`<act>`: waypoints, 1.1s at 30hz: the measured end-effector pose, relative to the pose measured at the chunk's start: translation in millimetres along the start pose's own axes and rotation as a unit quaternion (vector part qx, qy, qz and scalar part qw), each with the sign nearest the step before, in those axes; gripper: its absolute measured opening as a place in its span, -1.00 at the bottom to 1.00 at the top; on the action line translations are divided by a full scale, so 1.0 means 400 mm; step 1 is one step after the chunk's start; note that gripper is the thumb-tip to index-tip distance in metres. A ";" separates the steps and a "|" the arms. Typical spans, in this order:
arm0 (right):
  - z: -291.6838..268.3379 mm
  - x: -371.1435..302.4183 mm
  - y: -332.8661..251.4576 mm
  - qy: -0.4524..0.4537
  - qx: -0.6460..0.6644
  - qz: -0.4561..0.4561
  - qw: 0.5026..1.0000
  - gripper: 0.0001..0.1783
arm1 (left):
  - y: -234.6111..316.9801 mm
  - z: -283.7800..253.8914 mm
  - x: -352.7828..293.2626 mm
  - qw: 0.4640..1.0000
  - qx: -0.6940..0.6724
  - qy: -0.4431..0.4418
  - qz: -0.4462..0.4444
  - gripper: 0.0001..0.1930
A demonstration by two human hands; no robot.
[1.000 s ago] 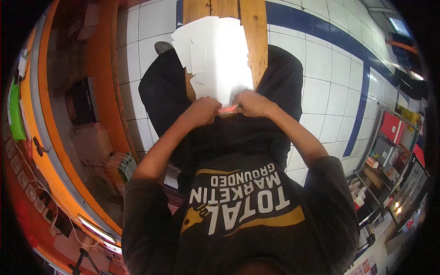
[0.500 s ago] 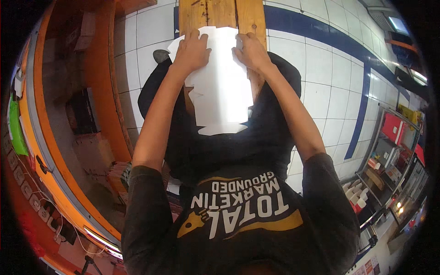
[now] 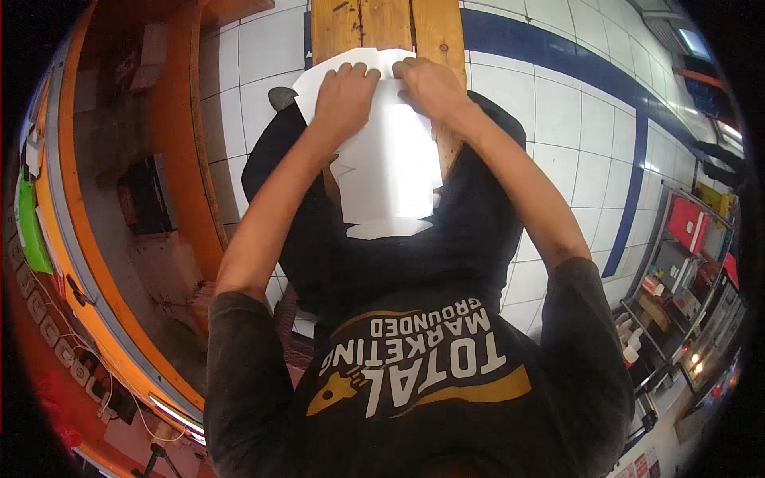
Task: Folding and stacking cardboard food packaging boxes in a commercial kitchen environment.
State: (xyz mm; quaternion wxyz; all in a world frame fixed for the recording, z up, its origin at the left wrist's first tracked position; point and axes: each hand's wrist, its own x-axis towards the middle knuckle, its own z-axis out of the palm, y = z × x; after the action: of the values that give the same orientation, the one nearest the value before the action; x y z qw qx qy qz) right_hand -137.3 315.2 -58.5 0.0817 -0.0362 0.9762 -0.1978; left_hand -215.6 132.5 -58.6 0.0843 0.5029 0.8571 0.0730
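A white cut cardboard sheet with flaps and notched edges lies lengthwise before me, on a wooden bench between my legs. Across its far part, my left hand has its fingers bent and closed on the card. Close beside it, my right hand grips the card near the middle of the far end, fingers curled. Little space separates the two hands. A bright glare runs down the centre of the sheet, and the thumbs are mostly hidden.
An orange wooden shelf unit stands along the left, with boxes inside. White floor tiles with a blue band spread around the bench. At the right is a metal rack holding red and white items.
Both hands have come closer together at the sheet's far end, the right one sliding left toward the middle. The far flaps look shifted, while the near end stays almost where it was.
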 end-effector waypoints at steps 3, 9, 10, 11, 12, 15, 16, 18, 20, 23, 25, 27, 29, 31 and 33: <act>0.082 -0.044 -0.029 0.107 -0.051 -0.040 0.992 -0.86 | 0.027 0.081 -0.070 0.990 0.039 0.131 0.035 -0.82; 0.029 -0.071 0.003 0.087 0.131 0.043 0.987 -0.87 | -0.013 0.058 -0.081 0.965 -0.097 0.240 -0.035 -0.75; -0.017 -0.075 0.018 0.093 0.184 0.043 0.977 -0.82 | -0.032 0.054 -0.089 0.941 -0.105 0.312 -0.080 -0.59; -0.044 -0.082 0.043 0.119 0.169 0.048 0.977 -0.80 | -0.046 0.044 -0.094 0.941 -0.106 0.312 -0.078 -0.59; -0.077 -0.100 0.071 0.114 0.211 0.069 0.968 -0.79 | -0.065 0.032 -0.095 0.914 -0.304 0.182 -0.199 -0.54; -0.164 -0.144 0.113 0.108 0.385 0.060 0.915 -0.79 | -0.046 -0.064 -0.064 0.823 -0.486 -0.027 -0.294 -0.41; -0.182 -0.162 0.116 0.072 0.400 0.098 0.908 -0.80 | -0.039 -0.104 -0.039 0.862 -0.451 -0.026 -0.231 -0.41; -0.171 -0.192 0.107 0.001 0.401 0.135 0.906 -0.72 | -0.086 -0.144 -0.008 0.898 -0.416 -0.094 -0.106 -0.37; -0.124 -0.222 0.086 -0.075 0.411 0.174 0.892 -0.64 | -0.109 -0.148 0.025 0.926 -0.338 -0.153 -0.069 -0.37; -0.062 -0.195 0.059 -0.017 0.354 0.176 0.918 -0.61 | -0.103 -0.140 0.076 0.937 -0.215 -0.275 -0.005 -0.37; -0.004 -0.156 0.076 0.050 0.344 0.140 0.927 -0.62 | -0.086 -0.093 0.111 0.910 -0.071 -0.409 0.015 -0.36; 0.026 -0.138 0.098 -0.040 0.263 0.110 0.957 -0.64 | -0.083 -0.044 0.106 0.900 -0.069 -0.429 -0.025 -0.33; 0.008 -0.120 0.052 -0.084 0.246 0.117 0.959 -0.63 | -0.104 -0.008 0.064 0.944 -0.102 -0.311 -0.023 -0.42; 0.025 -0.126 0.061 -0.076 0.158 0.068 0.982 -0.60 | -0.053 -0.012 0.066 0.952 -0.113 -0.284 -0.015 -0.48; 0.037 -0.130 0.068 -0.075 0.170 0.086 0.979 -0.59 | -0.014 -0.010 0.073 0.959 -0.121 -0.254 -0.016 -0.53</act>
State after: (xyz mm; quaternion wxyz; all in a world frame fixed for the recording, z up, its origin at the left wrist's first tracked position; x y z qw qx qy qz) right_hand -84.6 340.2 -74.9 0.1767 0.0479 0.9187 -0.3500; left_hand -235.5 155.3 -57.9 0.3607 0.4776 0.7999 0.0448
